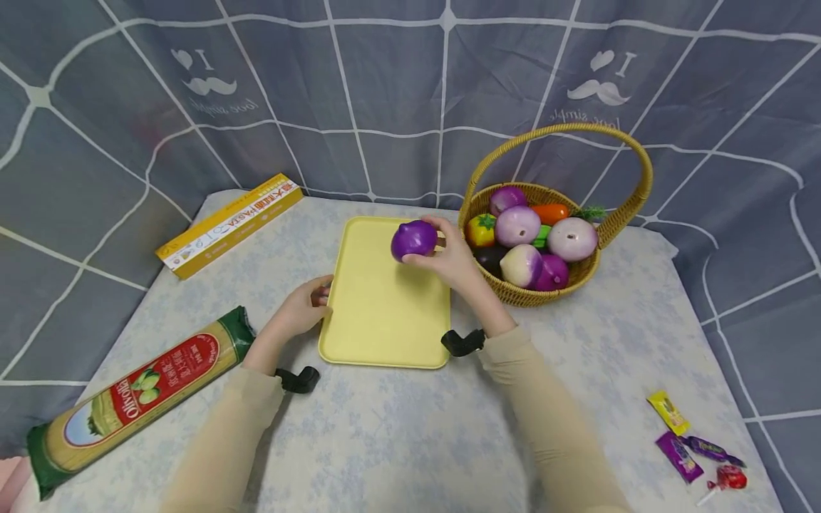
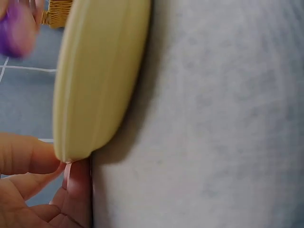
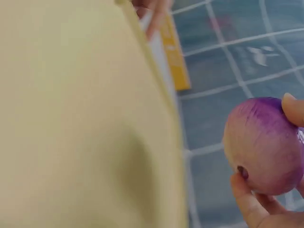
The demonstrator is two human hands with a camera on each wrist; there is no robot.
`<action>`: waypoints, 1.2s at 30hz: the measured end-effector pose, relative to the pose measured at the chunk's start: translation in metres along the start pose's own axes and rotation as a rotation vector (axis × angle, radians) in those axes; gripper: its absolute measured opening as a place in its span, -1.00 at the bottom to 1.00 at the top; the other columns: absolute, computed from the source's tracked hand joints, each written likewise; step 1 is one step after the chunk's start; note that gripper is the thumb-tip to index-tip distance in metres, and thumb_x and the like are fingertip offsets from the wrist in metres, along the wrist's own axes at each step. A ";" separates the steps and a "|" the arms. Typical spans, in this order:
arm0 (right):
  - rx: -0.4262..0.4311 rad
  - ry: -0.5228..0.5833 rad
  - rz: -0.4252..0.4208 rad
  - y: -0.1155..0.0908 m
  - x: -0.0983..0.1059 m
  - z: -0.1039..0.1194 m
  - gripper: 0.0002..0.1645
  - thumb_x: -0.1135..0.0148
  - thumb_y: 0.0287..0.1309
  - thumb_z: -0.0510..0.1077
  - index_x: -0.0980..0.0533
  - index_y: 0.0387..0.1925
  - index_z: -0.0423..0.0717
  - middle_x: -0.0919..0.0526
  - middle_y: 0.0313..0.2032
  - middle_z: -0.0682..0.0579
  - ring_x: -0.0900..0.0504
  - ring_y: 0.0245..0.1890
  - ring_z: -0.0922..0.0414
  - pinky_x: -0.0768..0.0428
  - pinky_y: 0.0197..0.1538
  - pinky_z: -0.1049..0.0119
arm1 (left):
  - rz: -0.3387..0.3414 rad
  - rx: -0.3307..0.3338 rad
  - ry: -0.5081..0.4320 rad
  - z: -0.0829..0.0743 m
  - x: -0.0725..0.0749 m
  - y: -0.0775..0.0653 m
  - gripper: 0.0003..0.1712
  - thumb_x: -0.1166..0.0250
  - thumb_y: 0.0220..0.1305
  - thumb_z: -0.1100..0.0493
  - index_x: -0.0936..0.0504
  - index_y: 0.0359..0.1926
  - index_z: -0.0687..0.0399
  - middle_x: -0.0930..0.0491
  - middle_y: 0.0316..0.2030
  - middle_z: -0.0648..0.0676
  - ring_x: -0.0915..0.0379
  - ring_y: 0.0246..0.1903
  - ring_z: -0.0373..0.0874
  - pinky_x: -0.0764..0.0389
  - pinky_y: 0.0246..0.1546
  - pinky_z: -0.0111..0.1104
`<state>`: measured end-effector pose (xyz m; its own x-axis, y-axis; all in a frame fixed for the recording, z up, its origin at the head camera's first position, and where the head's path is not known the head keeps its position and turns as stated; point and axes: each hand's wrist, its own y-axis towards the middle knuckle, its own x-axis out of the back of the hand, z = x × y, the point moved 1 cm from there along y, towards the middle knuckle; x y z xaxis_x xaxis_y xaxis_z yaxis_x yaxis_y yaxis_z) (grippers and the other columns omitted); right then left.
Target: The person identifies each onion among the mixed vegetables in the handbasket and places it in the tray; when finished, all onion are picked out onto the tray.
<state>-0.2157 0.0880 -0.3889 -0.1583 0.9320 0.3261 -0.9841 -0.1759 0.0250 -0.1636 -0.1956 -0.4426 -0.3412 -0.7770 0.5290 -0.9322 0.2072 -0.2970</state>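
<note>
A glossy purple onion (image 1: 412, 241), which looks like a model, is held over the far right part of a yellow tray (image 1: 385, 320). My right hand (image 1: 454, 258) grips it between thumb and fingers. In the right wrist view the onion (image 3: 263, 142) shows a paler side with a small dark hole, and a shadow falls on the tray. My left hand (image 1: 300, 308) pinches the tray's left rim. Seen from the left wrist, its thumb and fingers (image 2: 33, 156) close on the tray's edge (image 2: 97, 85).
A wicker basket (image 1: 532, 293) of model vegetables stands behind my right hand. At the back left lies a yellow pasta box (image 1: 231, 224). A spaghetti pack (image 1: 144, 399) is left of my left arm. Several wrapped sweets (image 1: 680, 456) lie at the right front.
</note>
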 end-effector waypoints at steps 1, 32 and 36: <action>-0.013 -0.016 0.013 0.005 -0.009 -0.003 -0.04 -0.57 -0.08 -0.14 -0.30 0.36 -0.05 -0.34 0.29 -0.11 -0.49 0.15 -0.10 -0.54 0.18 0.06 | 0.003 -0.001 -0.004 0.000 -0.001 0.000 -0.26 -0.06 0.35 0.43 -0.05 0.50 0.34 -0.38 0.13 0.35 -0.34 -0.06 0.07 -0.43 -0.16 -0.27; -0.076 -0.197 0.071 0.060 -0.087 -0.029 0.13 -0.58 -0.10 -0.12 -0.13 0.44 -0.19 -0.32 0.39 -0.17 -0.33 0.39 -0.08 -0.29 0.43 0.07 | -0.016 -0.008 0.060 0.000 -0.002 0.000 -0.27 -0.06 0.33 0.45 -0.08 0.49 0.37 -0.42 0.08 0.35 -0.39 0.00 0.10 -0.46 -0.03 -0.19; -0.073 -0.218 0.073 0.059 -0.087 -0.029 0.21 -0.58 -0.10 -0.11 -0.07 0.49 -0.21 -0.23 0.44 -0.17 -0.27 0.42 -0.07 -0.25 0.45 0.08 | -0.009 -0.004 0.042 0.001 -0.003 0.000 -0.27 -0.06 0.34 0.45 -0.07 0.49 0.36 -0.41 0.09 0.36 -0.39 0.01 0.10 -0.46 -0.04 -0.20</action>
<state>-0.2619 0.0058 -0.4436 -0.2158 0.8259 0.5210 -0.9752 -0.2094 -0.0719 -0.1629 -0.1940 -0.4446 -0.3378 -0.7534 0.5642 -0.9356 0.2031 -0.2889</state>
